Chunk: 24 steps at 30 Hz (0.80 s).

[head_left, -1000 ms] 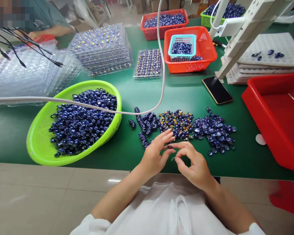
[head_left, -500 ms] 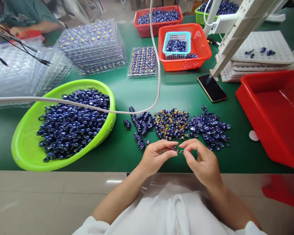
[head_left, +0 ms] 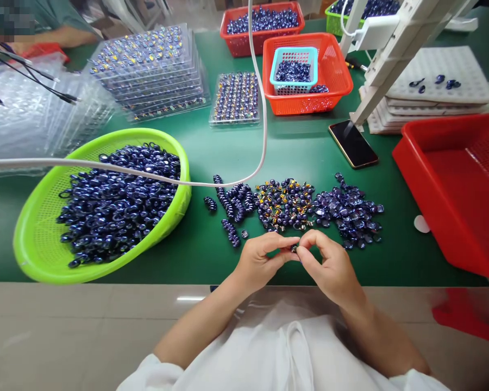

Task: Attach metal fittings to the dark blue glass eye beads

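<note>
Tiny dark piece (head_left: 294, 248), half out of sight between fingertips (head_left: 288, 242)

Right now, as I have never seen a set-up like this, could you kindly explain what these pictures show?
No machine here: a person works with two bare hands, and the single view comes from a camera worn on the head, looking down at a green table. The left hand and right hand meet near the table's front edge, their grips pinching a small dark piece between the fingertips. Just beyond lie piles of dark-blue pieces. To the left a lime basket is heaped with similar pieces; to the right stands a red tray. Farther back are a phone, an orange basket holding a smaller turquoise basket, and stacked clear trays. A white cable hangs across the view.
</note>
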Each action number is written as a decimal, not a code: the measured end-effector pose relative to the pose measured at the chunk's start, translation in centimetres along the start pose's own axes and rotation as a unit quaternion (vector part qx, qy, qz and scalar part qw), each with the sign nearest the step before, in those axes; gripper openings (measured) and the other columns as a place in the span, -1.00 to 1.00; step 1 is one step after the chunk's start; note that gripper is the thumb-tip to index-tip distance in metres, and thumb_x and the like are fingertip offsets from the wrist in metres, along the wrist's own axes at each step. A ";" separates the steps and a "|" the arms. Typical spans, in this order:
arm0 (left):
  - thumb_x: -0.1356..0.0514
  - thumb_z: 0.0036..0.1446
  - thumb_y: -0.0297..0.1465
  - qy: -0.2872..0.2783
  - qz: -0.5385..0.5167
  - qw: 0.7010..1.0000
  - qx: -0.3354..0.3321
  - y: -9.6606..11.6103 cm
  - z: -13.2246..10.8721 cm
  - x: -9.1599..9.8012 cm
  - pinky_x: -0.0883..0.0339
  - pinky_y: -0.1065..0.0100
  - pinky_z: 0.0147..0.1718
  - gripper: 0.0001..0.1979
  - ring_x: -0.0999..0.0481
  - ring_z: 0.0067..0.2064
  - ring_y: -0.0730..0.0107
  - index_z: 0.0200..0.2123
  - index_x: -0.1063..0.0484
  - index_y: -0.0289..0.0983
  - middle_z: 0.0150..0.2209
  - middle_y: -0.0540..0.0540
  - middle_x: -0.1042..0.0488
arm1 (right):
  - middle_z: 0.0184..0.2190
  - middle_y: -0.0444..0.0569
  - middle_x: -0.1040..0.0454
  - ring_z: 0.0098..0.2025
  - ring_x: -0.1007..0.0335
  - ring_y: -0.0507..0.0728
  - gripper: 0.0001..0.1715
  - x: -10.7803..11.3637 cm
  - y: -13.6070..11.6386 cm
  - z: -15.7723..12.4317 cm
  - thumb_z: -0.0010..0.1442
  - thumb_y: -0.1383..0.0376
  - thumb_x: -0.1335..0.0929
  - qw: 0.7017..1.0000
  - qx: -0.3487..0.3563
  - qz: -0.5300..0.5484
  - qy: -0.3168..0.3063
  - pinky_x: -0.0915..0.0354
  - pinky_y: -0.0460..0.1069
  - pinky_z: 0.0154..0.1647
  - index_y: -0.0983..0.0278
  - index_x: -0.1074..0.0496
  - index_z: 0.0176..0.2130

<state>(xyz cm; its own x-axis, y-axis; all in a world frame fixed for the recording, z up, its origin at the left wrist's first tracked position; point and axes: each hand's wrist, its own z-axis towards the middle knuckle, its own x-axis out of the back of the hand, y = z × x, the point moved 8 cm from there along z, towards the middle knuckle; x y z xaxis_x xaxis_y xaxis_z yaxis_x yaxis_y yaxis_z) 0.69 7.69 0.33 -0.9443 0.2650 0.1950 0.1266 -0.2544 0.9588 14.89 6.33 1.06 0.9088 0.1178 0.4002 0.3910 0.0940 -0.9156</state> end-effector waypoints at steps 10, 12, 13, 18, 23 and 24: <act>-0.27 0.23 -0.43 0.012 0.038 0.998 -0.043 0.6 -0.5 -0.2 -0.48 0.36 -0.30 -0.74 -0.57 -0.34 0.39 -0.02 -0.60 -0.17 -0.34 -0.10 -0.64 | -0.43 -0.16 -0.34 -0.39 -0.33 0.05 -0.83 -0.9 2.0 0.0 0.31 0.25 -0.30 0.996 -0.055 0.069 -0.013 -0.31 -0.06 -0.35 0.20 -0.28 -0.35; -0.26 0.23 -0.46 0.017 0.037 0.998 -0.048 0.8 -0.7 -0.2 -0.48 0.37 -0.30 -0.72 -0.57 -0.32 0.39 0.00 -0.59 -0.17 -0.32 -0.10 -0.62 | -0.44 -0.17 -0.32 -0.40 -0.31 0.04 -0.82 -1.1 2.3 -0.1 0.31 0.23 -0.30 0.994 -0.062 0.087 -0.019 -0.30 -0.07 -0.37 0.20 -0.27 -0.34; -0.26 0.23 -0.47 0.020 0.034 0.998 -0.051 1.0 -0.7 -0.2 -0.48 0.38 -0.29 -0.70 -0.57 -0.30 0.39 0.02 -0.58 -0.17 -0.30 -0.11 -0.61 | -0.44 -0.17 -0.31 -0.41 -0.31 0.04 -0.82 -1.2 2.3 -0.1 0.32 0.22 -0.30 0.993 -0.065 0.092 -0.021 -0.30 -0.07 -0.38 0.20 -0.27 -0.34; -0.26 0.23 -0.46 0.020 0.007 1.000 -0.020 1.2 -1.0 -0.2 -0.48 0.36 -0.26 -0.69 -0.56 -0.26 0.37 0.04 -0.56 -0.19 -0.25 -0.14 -0.59 | -0.45 -0.17 -0.31 -0.42 -0.30 0.03 -0.82 -1.0 1.6 0.1 0.31 0.25 -0.29 0.996 -0.053 0.068 -0.008 -0.29 -0.08 -0.40 0.20 -0.26 -0.35; -0.29 0.19 -0.35 0.043 -0.094 0.983 0.154 -1.2 -1.5 -0.3 -0.54 0.29 -0.23 -0.76 -0.61 -0.26 0.28 -0.09 -0.61 -0.29 -0.25 -0.17 -0.62 | -0.47 -0.17 -0.34 -0.43 -0.33 0.03 -0.84 -1.1 1.6 0.3 0.30 0.25 -0.32 0.997 -0.048 0.058 -0.007 -0.31 -0.08 -0.41 0.20 -0.29 -0.35; -0.31 0.16 -0.32 0.049 -0.130 0.972 0.192 -1.7 -1.6 -0.4 -0.55 0.28 -0.22 -0.74 -0.63 -0.26 0.27 -0.11 -0.60 -0.31 -0.25 -0.17 -0.63 | -0.46 -0.17 -0.36 -0.42 -0.36 0.04 -0.85 -1.2 1.8 0.3 0.31 0.24 -0.32 0.996 -0.053 0.067 -0.015 -0.33 -0.08 -0.40 0.20 -0.30 -0.33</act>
<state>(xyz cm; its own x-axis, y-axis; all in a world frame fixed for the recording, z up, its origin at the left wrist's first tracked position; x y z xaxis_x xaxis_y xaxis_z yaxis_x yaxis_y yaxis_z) 0.37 6.49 -1.73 -0.9813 0.1800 -0.0675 -0.0346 0.1800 0.9831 14.41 6.64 -1.06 0.9501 0.1511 0.2728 0.2802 -0.0297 -0.9595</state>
